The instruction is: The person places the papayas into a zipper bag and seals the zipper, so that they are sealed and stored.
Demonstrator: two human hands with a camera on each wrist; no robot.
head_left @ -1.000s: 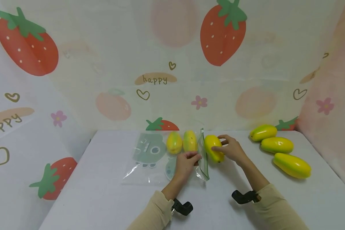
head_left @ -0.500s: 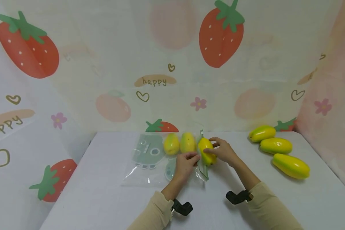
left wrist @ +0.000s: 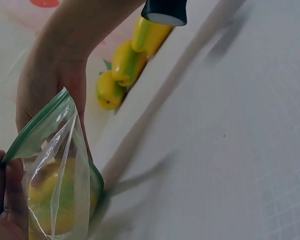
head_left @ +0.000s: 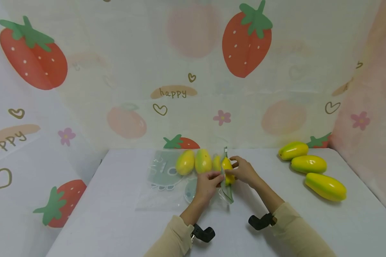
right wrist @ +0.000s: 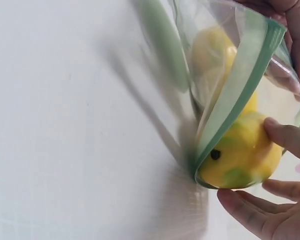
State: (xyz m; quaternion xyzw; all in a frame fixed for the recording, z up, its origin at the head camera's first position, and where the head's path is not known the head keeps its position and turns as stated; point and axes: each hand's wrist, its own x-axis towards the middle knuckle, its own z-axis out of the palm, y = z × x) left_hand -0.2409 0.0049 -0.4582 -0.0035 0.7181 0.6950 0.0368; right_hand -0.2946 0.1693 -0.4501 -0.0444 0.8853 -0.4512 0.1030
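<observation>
A clear zip bag (head_left: 167,204) with a green-edged mouth and a printed cartoon figure lies on the table. Two yellow-green papayas (head_left: 185,162) are inside it. My left hand (head_left: 208,187) pinches the near side of the bag's mouth and holds it apart; in the left wrist view the green strip (left wrist: 35,122) runs from those fingers. Between thumb and fingers, my right hand (head_left: 247,174) holds a third papaya (right wrist: 240,155), which is partly inside the mouth. The right wrist view shows this papaya's dark end spot facing outward, with another papaya (right wrist: 210,50) behind the clear plastic.
Several more papayas are not seen beyond three at the right rear of the white table (head_left: 93,214): a back one (head_left: 293,150), a middle one (head_left: 308,164) and a front one (head_left: 326,186). A strawberry-print cloth (head_left: 180,117) stands behind the table.
My right hand has moved left, carrying its papaya from beside the bag into the mouth. The two papayas inside have shifted slightly left. My left hand keeps its grip on the bag's edge.
</observation>
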